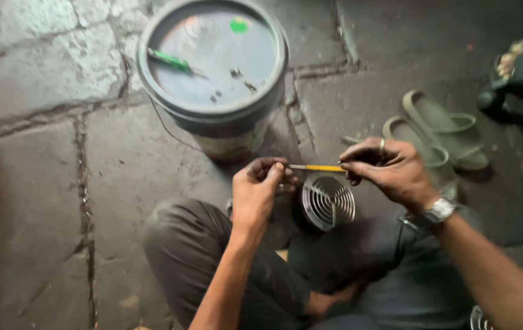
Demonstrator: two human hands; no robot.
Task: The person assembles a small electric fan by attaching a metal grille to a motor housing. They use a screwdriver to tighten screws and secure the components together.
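Hands pinch a thin yellow rod: left hand [260,186] and right hand [390,168] each closed on the yellow rod [317,167]; round metal grille [328,201] just below; lidded bucket [212,64] stands beyond; green sandals [438,131] beside the right hand.

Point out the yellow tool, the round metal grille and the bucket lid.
yellow tool [321,167], head view, middle of the shaft between the hands.
round metal grille [328,202], head view, centre of the concentric rings.
bucket lid [212,58], head view, bare flat top.

Dim, soft, perhaps slightly motion-blurred
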